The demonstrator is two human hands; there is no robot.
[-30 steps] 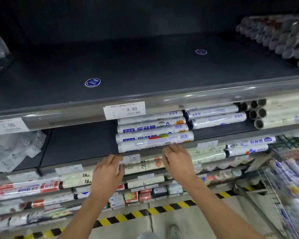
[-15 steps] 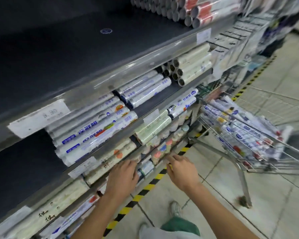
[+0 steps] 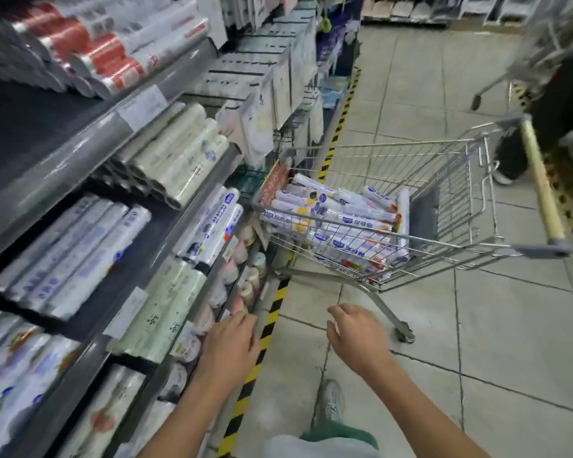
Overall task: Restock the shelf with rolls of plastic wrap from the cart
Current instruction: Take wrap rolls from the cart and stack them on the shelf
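Hovering empty with fingers loosely spread, the left hand (image 3: 229, 350) and right hand (image 3: 358, 338) hold nothing; beyond them, glossy cylindrical plastic wrap rolls (image 3: 341, 223) fill the wire-mesh shopping cart (image 3: 444, 193), near the grey shelf (image 3: 80, 160) leftward.

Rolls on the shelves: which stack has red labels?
The top-shelf stack, upper left, with red bands. Lower down are white blue-print stacks and pale green stacks.

Motion-blurred rolls (image 3: 80, 256) at nine o'clock with unreadable labels; second cart (image 3: 540, 38) at one o'clock, half beyond the edge
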